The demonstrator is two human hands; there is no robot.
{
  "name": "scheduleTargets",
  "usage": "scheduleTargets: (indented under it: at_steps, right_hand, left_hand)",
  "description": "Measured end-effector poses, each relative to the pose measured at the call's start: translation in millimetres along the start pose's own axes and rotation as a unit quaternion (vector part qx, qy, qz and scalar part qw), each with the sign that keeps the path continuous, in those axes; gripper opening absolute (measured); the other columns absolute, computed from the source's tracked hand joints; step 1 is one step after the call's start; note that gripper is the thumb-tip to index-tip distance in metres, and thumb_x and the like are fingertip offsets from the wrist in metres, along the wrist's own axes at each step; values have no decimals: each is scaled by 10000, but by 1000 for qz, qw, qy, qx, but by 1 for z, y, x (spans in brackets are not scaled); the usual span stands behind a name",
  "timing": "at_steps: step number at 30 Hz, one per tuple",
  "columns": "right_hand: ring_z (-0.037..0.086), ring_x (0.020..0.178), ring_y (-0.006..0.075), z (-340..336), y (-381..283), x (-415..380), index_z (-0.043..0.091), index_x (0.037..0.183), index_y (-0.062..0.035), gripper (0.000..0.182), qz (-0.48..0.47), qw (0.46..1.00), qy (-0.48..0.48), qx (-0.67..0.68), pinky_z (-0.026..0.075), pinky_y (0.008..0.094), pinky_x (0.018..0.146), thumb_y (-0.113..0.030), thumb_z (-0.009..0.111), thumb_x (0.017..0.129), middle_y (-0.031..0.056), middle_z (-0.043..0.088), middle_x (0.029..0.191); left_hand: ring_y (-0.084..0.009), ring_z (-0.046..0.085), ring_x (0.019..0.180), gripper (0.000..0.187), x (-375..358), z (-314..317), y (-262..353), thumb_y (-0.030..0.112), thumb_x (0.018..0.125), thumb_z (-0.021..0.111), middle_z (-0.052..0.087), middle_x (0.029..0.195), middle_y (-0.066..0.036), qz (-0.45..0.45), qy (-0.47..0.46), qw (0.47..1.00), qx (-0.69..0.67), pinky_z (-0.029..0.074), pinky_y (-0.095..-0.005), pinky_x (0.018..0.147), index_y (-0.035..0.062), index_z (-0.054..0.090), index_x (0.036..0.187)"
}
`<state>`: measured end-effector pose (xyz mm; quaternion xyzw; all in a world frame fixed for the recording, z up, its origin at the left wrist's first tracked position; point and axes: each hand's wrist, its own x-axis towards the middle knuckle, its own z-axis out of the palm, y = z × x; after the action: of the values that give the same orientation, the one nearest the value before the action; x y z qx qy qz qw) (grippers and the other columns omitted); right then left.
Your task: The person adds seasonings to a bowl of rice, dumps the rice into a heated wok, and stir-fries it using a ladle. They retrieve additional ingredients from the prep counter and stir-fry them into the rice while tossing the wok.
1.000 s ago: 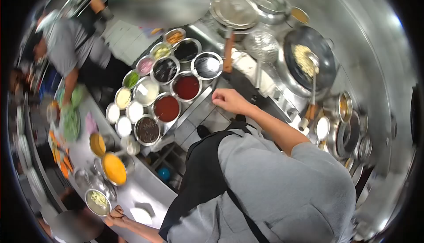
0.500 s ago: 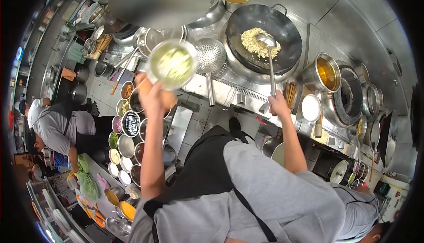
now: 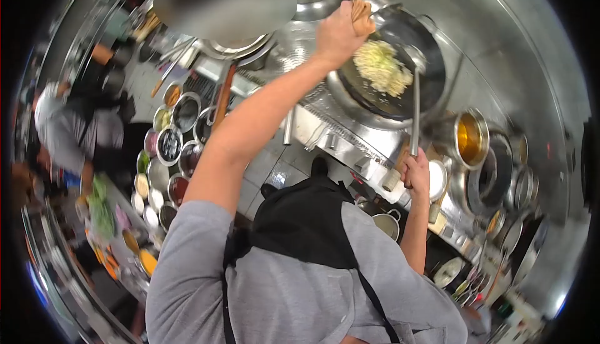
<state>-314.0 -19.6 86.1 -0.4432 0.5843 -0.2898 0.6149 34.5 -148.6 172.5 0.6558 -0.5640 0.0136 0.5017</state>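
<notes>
My left hand point(image 3: 340, 36) is closed around a folded tan cloth point(image 3: 362, 18) at the left rim of a black wok point(image 3: 431, 72); whether it also grips the wok's edge is hidden. Pale rice-like grains with light green shreds on top make up the food point(image 3: 382, 69) in the wok. My right hand point(image 3: 415, 173) is wrapped round the long handle of a metal wok ladle point(image 3: 415, 109). The ladle's head rests inside the wok, just right of the food.
A pot of amber liquid point(image 3: 470, 138) stands right of the wok, beside a second burner point(image 3: 494, 163). Several ingredient bowls point(image 3: 169, 144) line the left counter. A perforated strainer point(image 3: 294, 53) lies left of the wok. Another person point(image 3: 84, 119) works at far left.
My left hand has swung from the left to the wok's rim; the metal bowl of green shreds is no longer in it. Green shreds now lie on the grains. The ladle has shifted right.
</notes>
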Motion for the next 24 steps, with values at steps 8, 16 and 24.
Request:
scheduleTargets:
  at_steps: [8, 16, 24]
  right_hand:
    - [618, 841, 240, -9, 49, 89, 564, 1200, 61, 480, -234, 827, 52, -508, 501, 369, 763, -227, 723, 850, 153, 642, 925]
    - [605, 923, 156, 313, -70, 5, 556, 1299, 1, 411, -305, 851, -341, -259, 483, 277, 775, -204, 637, 952, 89, 626, 1103]
    - [640, 890, 131, 613, 119, -263, 430, 1414, -16, 692, -131, 556, -774, -273, 494, 232, 579, -183, 774, 837, 142, 538, 1348]
  left_hand:
    - [-185, 651, 891, 353, -139, -186, -71, 9, 749, 721, 655, 976, -72, -432, 115, 662, -601, 550, -371, 792, 17, 601, 1080]
    - [-251, 686, 983, 452, -509, -466, -74, 137, 827, 688, 673, 1112, -131, -428, 370, 586, -580, 548, -437, 932, -14, 552, 1230]
    - [-285, 664, 808, 346, -881, -494, 17, 190, 823, 695, 653, 944, -116, -351, 783, 355, -372, 591, -464, 769, 60, 543, 1106]
